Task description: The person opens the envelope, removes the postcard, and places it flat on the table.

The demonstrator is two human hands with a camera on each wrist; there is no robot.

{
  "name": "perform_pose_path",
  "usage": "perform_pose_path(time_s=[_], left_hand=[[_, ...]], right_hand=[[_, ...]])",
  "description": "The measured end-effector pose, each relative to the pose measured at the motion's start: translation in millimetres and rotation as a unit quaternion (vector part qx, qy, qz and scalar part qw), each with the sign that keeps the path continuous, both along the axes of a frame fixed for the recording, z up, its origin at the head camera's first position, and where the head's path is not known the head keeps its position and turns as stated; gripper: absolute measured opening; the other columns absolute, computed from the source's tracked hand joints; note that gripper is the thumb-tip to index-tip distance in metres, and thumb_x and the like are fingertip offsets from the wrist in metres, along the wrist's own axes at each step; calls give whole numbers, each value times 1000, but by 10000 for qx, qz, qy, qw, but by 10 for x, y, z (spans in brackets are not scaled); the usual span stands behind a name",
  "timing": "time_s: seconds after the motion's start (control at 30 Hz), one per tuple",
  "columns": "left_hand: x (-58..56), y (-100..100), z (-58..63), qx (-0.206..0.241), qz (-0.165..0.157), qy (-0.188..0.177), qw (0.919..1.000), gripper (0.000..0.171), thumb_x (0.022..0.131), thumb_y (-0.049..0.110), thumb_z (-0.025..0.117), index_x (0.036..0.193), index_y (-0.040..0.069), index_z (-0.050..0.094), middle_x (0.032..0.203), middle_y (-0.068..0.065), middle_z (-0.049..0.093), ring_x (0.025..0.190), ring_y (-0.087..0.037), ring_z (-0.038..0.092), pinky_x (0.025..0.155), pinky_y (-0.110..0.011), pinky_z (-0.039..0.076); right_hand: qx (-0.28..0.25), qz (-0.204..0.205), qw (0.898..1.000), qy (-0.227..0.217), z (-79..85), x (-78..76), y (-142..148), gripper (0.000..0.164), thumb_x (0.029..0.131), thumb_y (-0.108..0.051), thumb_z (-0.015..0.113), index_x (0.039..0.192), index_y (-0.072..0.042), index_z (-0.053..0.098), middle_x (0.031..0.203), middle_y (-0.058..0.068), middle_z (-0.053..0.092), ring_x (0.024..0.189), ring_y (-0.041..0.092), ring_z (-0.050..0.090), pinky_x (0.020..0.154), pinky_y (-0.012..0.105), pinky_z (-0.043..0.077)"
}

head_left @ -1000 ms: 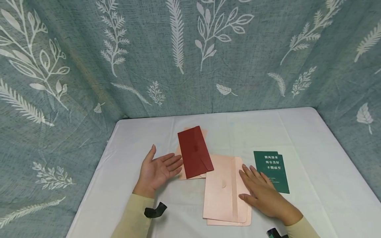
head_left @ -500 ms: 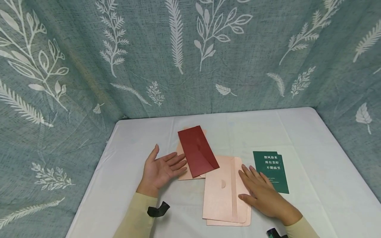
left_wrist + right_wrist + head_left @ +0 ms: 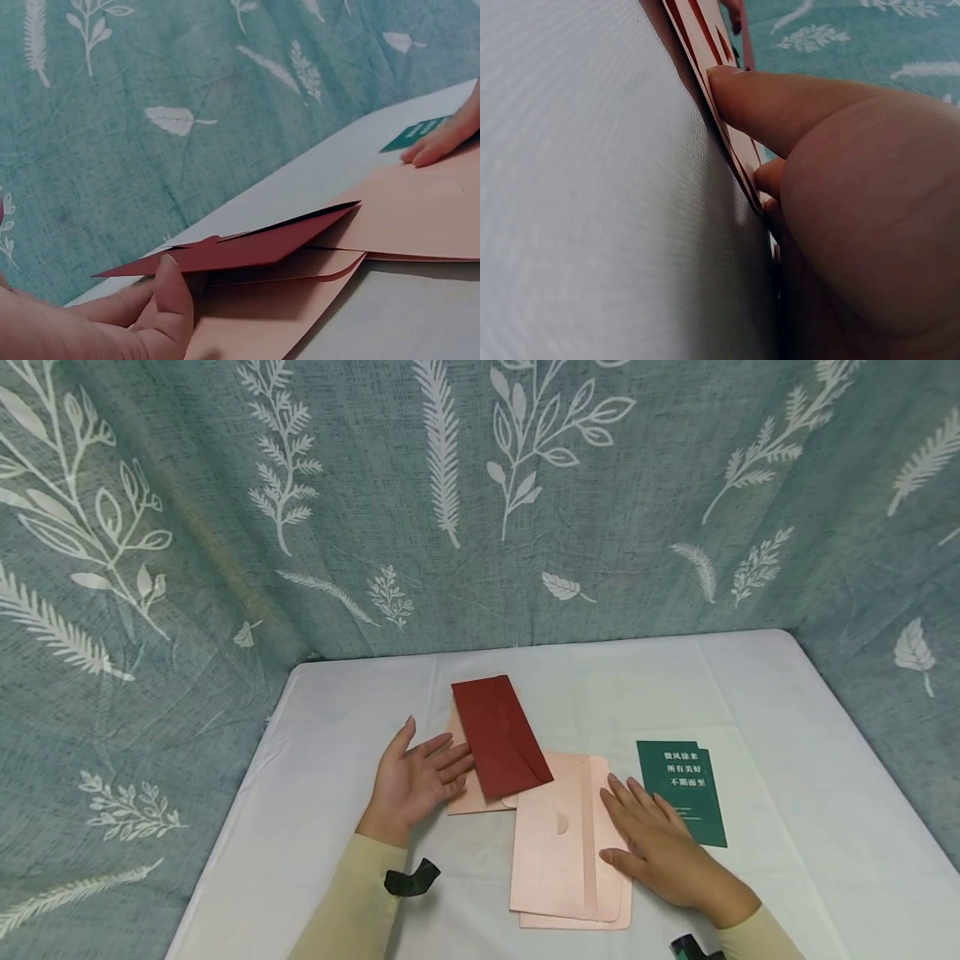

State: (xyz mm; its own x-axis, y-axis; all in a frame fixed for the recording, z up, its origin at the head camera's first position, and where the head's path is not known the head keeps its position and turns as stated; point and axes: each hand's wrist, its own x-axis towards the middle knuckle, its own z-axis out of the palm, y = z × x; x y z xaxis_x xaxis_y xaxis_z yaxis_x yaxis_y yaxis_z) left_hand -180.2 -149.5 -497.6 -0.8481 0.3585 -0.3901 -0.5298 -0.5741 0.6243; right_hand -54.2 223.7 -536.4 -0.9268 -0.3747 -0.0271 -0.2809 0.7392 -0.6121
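My left hand (image 3: 410, 785) is palm up at the left edge of a dark red envelope (image 3: 501, 735), thumb away from it. Its fingertips meet that edge; the left wrist view shows the red envelope (image 3: 247, 253) raised at a slant, with one fingertip in front of its edge and other fingers lower down. Beneath it lies a pink envelope (image 3: 463, 800), mostly covered. My right hand (image 3: 663, 852) rests palm down, fingers extended, over the right edge of a stack of pink envelopes (image 3: 547, 860). In the right wrist view the thumb (image 3: 765, 97) touches the stack's edge.
Green cards (image 3: 682, 785) with white lettering overlap beyond my right hand, partly hidden by its fingers. A white cloth (image 3: 375, 693) covers the table. A blue-green curtain (image 3: 480, 577) with white leaves hangs behind and at both sides.
My left hand has moved to the right and slightly away from me. The red envelope's lower end has shifted right and up over the pink stack. My right hand stays put.
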Motion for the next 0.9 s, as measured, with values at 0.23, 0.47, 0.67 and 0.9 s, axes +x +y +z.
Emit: perform_pose_path(time_s=[0.23,0.47,0.67,0.9], left_hand=[[-22,63,-37,-40,139,125,9998,87,114,56,43,166,-8,16,164,-32,34,149,-51,40,111,-64,44],[-36,145,-46,-796,155,349,9961,76,114,44,51,162,-10,27,157,-33,43,133,-45,57,104,-59,52],[-61,251,-43,-1822,98,519,9818,61,114,26,55,164,-2,36,146,-33,58,123,-42,68,95,-56,59],[-115,316,-6,-2479,102,336,9681,59,110,27,63,154,-8,45,135,-32,64,114,-44,73,88,-55,62]], right_hand=[[-28,27,10000,31,14,4,-12,82,107,-48,67,170,-5,35,178,11,23,164,40,12,124,65,6],[-11,9,10000,17,16,2,-14,82,107,-47,68,170,-5,36,178,11,23,164,40,12,124,64,5],[-13,-18,10000,22,15,0,-10,82,106,-46,69,170,-5,36,178,12,24,164,41,13,124,64,5],[-14,-10,10000,40,3,5,-25,82,106,-46,69,170,-6,37,178,11,24,164,41,13,124,64,6]])
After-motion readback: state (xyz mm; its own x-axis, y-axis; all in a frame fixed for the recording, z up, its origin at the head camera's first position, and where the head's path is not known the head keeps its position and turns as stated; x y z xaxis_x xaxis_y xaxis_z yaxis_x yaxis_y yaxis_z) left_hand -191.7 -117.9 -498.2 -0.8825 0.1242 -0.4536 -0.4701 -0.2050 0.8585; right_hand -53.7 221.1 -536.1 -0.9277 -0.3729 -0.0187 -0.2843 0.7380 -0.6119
